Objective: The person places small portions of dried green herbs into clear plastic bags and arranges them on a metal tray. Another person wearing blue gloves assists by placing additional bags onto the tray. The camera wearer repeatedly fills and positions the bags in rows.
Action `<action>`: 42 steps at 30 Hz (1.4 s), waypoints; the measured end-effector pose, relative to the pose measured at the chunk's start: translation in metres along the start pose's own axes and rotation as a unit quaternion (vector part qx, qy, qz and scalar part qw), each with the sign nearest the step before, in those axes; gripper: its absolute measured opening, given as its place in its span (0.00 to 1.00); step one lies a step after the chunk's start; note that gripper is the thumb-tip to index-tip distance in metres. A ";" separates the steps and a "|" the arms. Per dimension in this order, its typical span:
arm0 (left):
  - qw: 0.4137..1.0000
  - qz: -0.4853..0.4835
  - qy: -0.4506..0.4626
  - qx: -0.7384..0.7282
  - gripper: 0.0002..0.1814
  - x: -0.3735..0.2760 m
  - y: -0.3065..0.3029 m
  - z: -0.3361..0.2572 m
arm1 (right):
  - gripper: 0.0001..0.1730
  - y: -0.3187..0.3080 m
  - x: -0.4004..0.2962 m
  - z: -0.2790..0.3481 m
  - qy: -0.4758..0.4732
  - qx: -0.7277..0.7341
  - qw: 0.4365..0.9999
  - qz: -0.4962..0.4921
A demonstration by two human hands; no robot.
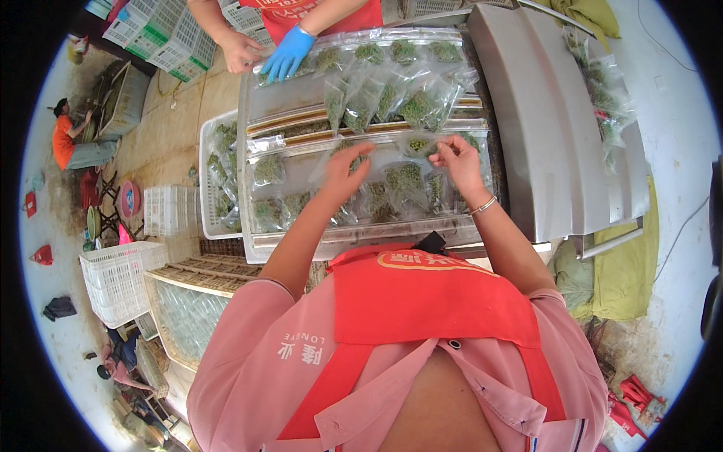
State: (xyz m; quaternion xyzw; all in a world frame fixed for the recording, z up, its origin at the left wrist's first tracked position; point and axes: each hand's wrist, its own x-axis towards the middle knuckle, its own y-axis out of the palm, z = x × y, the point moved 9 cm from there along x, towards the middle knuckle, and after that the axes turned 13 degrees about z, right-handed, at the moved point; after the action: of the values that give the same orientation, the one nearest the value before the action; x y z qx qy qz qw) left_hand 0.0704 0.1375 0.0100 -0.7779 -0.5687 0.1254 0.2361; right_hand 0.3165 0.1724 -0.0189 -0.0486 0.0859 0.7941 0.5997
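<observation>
My left hand [347,169] is over the near part of a metal packing bed, its fingers apart beside a clear plastic bag of green peppercorn-like berries [357,163]. My right hand [456,161] pinches the edge of another clear bag with green berries [418,145], close to a sealing bar. Just below my hands lies a fuller bag of green berries [404,176]. Several more filled bags [282,209] lie in a row along the near edge. The metal bed [294,161] looks like that of a vacuum sealing machine.
Opposite me, a co-worker's blue-gloved hand [289,53] and bare hand [240,52] work at the far edge. Filled bags [421,104] lie across the middle bars. A steel lid [525,118] stands right; a white crate of bags [221,169] stands left.
</observation>
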 end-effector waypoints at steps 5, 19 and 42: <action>0.948 0.122 0.183 0.229 0.14 -0.041 0.033 -0.073 | 0.05 -0.006 0.000 -0.018 -0.006 0.011 1.000 -0.022; 0.883 -0.128 -0.139 -0.429 0.12 0.012 0.002 0.001 | 0.05 0.000 -0.010 0.007 0.016 0.072 0.995 -0.073; 0.913 0.140 -0.214 0.319 0.18 0.018 0.011 -0.006 | 0.07 0.029 0.063 -0.053 0.037 -0.496 0.865 0.058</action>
State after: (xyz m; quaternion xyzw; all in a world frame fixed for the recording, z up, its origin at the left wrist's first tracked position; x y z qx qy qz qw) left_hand 0.0881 0.1504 0.0107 -0.6874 -0.4205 0.4956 0.3242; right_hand 0.2700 0.2139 -0.0796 -0.3644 -0.2948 0.7630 0.4452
